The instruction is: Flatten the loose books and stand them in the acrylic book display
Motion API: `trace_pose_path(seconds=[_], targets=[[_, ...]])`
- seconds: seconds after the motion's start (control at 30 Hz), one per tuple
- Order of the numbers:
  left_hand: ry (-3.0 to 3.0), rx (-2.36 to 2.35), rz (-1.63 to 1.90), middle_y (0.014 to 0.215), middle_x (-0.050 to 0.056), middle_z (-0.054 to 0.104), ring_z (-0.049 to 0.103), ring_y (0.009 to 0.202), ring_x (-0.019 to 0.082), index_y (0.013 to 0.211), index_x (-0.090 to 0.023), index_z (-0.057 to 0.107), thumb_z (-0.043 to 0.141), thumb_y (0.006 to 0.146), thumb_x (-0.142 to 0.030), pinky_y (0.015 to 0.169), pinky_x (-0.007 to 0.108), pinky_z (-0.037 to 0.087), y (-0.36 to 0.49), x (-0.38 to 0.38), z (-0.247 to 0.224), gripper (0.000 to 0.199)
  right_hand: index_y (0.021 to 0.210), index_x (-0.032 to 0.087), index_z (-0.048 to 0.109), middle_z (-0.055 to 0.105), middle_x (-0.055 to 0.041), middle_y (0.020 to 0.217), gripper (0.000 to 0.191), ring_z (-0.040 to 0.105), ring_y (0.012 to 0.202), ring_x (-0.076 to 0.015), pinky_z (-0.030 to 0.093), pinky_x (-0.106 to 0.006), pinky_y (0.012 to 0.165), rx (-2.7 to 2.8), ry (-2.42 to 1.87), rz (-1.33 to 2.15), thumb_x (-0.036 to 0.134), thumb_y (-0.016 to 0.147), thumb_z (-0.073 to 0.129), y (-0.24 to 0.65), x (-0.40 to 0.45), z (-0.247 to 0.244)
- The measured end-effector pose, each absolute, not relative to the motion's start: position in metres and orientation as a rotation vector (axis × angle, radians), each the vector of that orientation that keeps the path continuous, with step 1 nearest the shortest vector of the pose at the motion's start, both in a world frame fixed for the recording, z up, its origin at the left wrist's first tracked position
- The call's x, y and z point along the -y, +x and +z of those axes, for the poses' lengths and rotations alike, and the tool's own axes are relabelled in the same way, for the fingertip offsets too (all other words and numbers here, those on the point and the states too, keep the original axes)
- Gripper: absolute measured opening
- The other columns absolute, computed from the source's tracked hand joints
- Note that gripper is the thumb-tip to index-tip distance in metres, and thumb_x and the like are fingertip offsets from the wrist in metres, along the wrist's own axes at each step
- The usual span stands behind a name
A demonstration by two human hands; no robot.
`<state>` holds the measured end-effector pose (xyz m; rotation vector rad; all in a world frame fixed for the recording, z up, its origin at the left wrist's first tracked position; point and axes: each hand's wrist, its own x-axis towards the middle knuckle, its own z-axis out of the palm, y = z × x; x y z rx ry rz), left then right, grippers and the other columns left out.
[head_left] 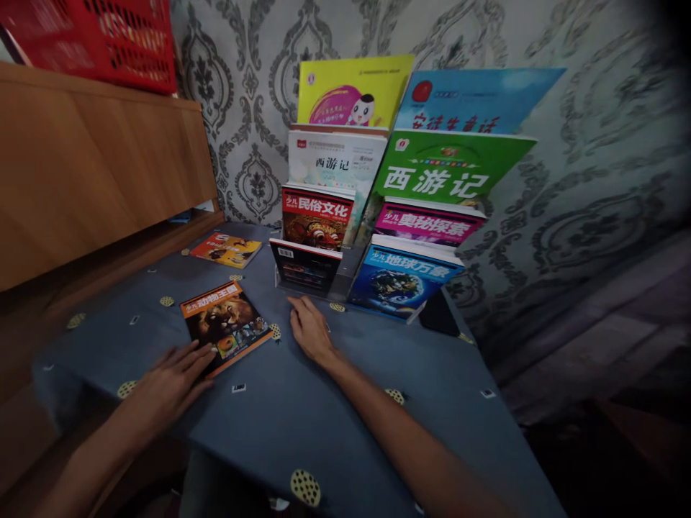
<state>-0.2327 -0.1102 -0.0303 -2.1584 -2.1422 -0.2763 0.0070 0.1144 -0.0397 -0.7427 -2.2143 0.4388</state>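
Our left hand (175, 378) lay palm down with its fingers stretched out and slightly parted, the tips on the near left edge of the lion-covered book (227, 324). Our right hand (313, 331) was loosely spread, thumb and index finger apart, just in front of the see-through stand (340, 289).

Beneath them we had a blue-grey tablecloth (259, 432) printed with yellow pineapples, and the lion-covered book lay face up on it, left of the stand. Beyond that lay an orange-yellow book (227, 248). The stand held two stepped columns of books: on the left, a dark book (306, 266) in front, then red, white and yellow ones; on the right, a blue globe book (399, 284), then magenta, green and light blue. Further off we saw a wooden cabinet (102, 165) bearing a red basket (129, 54), and patterned wallpaper (248, 115).

Both our forearms reached in from the lower edge, the left angled rightward, the right angled leftward.

We could not tell whether our right fingertips touched the dark book. The rear books were partly covered by those before them, the basket was cut off above, and the right side sank into shadow.
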Motion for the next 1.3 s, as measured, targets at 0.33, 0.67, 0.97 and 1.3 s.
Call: trace_pose_path(seconds=[0.33, 0.67, 0.97, 1.3], targets=[[-1.764, 2.535, -0.385, 0.148, 0.018, 0.053, 0.055, 0.133, 0.035, 0.142, -0.013, 0.049, 0.046, 0.092, -0.053, 0.109, 0.048, 0.045, -0.258, 0.048, -0.027, 0.064, 0.129, 0.023, 0.064, 0.066, -0.0089, 0.106, 0.042, 0.066, 0.094, -0.0219, 0.058, -0.036, 0.084, 2.242, -0.648, 0.47, 0.01, 0.094, 0.044, 0.014, -0.093, -0.036], [-2.326, 2.324, -0.475, 0.161, 0.012, 0.037, 0.043, 0.146, 0.029, 0.152, -0.02, 0.042, 0.054, 0.091, -0.057, 0.118, 0.041, 0.039, -0.24, 0.049, -0.023, 0.073, 0.118, 0.02, 0.067, 0.068, -0.0108, 0.113, 0.036, 0.063, 0.107, -0.023, 0.055, -0.04, 0.096, 2.242, -0.47, 0.471, 0.008, 0.093, 0.044, 0.023, -0.076, -0.032], [-2.826, 1.888, -0.547, 0.161, 0.013, 0.039, 0.038, 0.149, 0.029, 0.152, -0.025, 0.041, 0.064, 0.092, -0.049, 0.12, 0.046, 0.037, -0.166, 0.035, -0.015, 0.069, 0.144, 0.015, 0.051, 0.052, -0.0162, 0.15, 0.045, 0.047, 0.141, -0.0237, 0.039, -0.044, 0.118, 2.491, -0.455, 0.667, 0.034, 0.104, 0.043, 0.031, -0.048, -0.01], [-2.867, 1.83, -0.451, 0.167, 0.013, 0.023, 0.025, 0.154, 0.028, 0.16, -0.025, 0.021, 0.055, 0.096, -0.057, 0.124, 0.047, 0.028, -0.162, 0.036, -0.027, 0.079, 0.154, 0.009, 0.036, 0.036, -0.0221, 0.161, 0.066, 0.03, 0.152, -0.0306, 0.027, -0.053, 0.125, 2.666, -0.655, 0.729, 0.051, 0.103, 0.041, 0.052, -0.063, -0.017]])
